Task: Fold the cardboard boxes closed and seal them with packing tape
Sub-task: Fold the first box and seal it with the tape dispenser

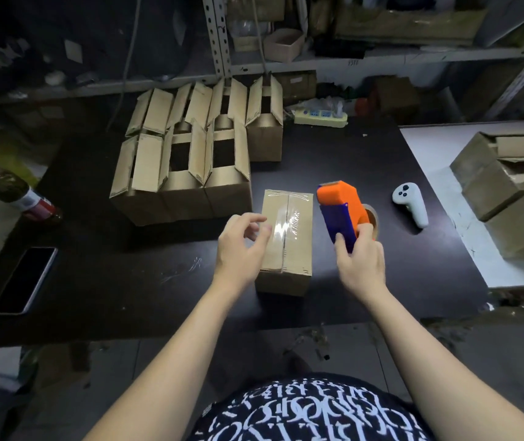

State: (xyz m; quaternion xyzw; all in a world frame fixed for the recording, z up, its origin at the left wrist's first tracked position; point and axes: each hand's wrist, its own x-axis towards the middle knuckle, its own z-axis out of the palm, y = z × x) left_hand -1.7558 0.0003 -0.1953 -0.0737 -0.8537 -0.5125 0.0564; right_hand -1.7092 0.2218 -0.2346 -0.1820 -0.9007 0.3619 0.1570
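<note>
A small closed cardboard box stands in the middle of the dark table, with a strip of clear tape running along its top seam. My left hand hovers at the box's left edge, fingers loosely curled and holding nothing. Just right of the box, my right hand grips the blue handle of an orange and blue tape dispenser, which carries a roll of tape. Behind the box stand several cardboard boxes with open flaps.
A white controller lies right of the dispenser. Stacked cardboard boxes sit on a white surface at the right. A phone and a red-capped bottle lie at the left. A power strip rests by the shelving behind.
</note>
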